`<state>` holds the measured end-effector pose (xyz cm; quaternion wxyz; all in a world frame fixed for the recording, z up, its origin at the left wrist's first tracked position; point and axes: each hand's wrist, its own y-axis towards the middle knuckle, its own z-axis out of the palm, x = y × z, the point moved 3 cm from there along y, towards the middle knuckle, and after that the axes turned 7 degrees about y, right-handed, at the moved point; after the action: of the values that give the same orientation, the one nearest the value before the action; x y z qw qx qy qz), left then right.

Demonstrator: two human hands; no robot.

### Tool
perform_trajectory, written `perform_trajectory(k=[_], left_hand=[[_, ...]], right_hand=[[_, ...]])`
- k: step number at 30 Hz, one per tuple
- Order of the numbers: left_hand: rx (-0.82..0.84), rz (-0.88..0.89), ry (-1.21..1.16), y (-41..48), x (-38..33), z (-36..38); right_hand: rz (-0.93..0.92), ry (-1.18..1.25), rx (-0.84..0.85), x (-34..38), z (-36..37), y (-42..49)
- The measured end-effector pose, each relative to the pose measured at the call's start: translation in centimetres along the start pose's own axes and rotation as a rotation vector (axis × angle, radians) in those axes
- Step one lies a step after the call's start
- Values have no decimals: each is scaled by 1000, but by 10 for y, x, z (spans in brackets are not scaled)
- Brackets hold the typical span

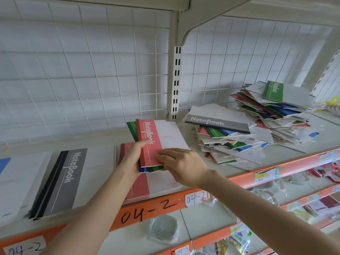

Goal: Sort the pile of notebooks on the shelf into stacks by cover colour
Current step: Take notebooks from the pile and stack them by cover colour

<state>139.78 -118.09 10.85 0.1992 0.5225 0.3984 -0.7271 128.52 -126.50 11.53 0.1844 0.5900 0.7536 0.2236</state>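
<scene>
Fingers of the left hand [131, 159] were hidden under a bundle [154, 168] of notebooks, with only the thumb showing, pressed on the red notebook [147, 142] on top; green and blue edges peeked out beneath it, too few visible to count. The right hand [184, 166] lay on the red cover's near end, fingers straight and close together, its thumb out of sight. The bundle hung just above the red stack [145, 188], which the arms partly covered. Left of that lay the grey stack [70, 181], and a blue stack [4, 165] was cut off by the frame edge. All sat on the shelf [239, 181], whose orange rim carried handwritten "04-2" tags. On its right side the unsorted pile [239, 142] sprawled, red, green, blue and grey covers mixed, a grey one uppermost in front, the far end blurred. Lower shelves held packets [312, 208] too blurred to identify.
</scene>
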Motion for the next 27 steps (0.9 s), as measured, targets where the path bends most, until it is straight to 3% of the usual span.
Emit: perform_trajectory(k=[3, 6, 12, 22, 27], left_hand=[[-62, 12, 54, 1, 1, -11], [-69, 13, 66, 1, -1, -20], [-61, 37, 71, 0, -3, -27], [-89, 13, 44, -1, -2, -27], [-79, 28, -15, -4, 0, -23]], right_hand=[[128, 84, -9, -21, -11, 6], [450, -61, -63, -60, -24, 19], [996, -193, 162, -118, -26, 18], [1095, -323, 182, -119, -25, 25], [1041, -430, 216, -115, -32, 26]])
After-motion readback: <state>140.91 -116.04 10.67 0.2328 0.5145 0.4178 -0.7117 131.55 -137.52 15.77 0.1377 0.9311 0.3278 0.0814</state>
